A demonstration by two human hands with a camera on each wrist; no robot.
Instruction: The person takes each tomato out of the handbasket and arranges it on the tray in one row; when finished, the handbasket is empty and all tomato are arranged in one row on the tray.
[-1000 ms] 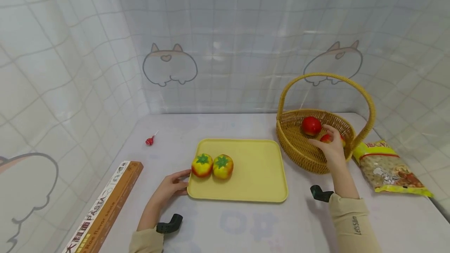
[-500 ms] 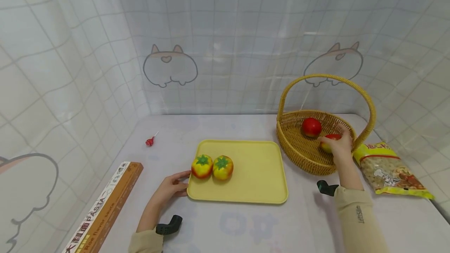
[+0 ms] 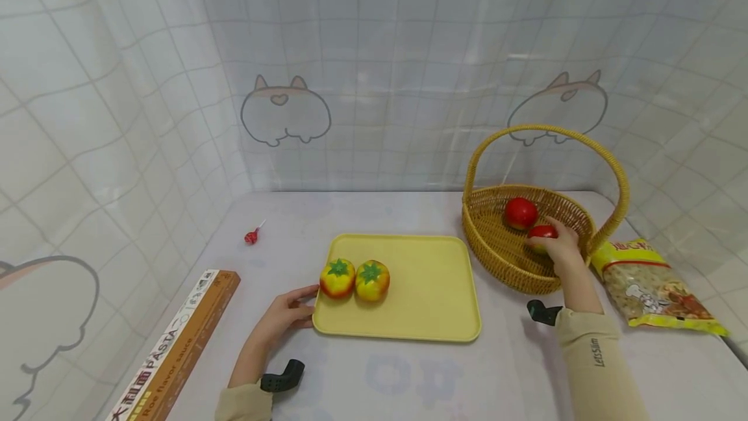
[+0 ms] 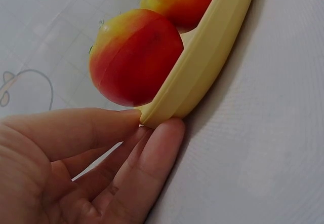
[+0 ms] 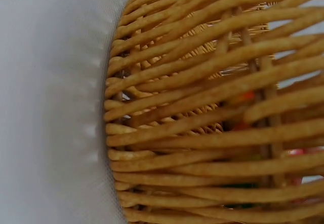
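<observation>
Change: my right hand [image 3: 564, 245] has closed in around the red-and-yellow fruit [image 3: 542, 232] | State: right grasping it, left hand [image 3: 283, 312] pinching the yellow tray [image 3: 423, 297] | Where: fruit inside the wicker basket [image 3: 507, 270] | Meaning: seemingly secured, not yet out

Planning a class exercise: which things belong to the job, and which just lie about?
Likely used:
golden wicker basket
two round reddish fruits inside
yellow rectangular tray
two round yellow-red fruits

Lying about:
small red lollipop
long brown pasta box
yellow plastic bag
</observation>
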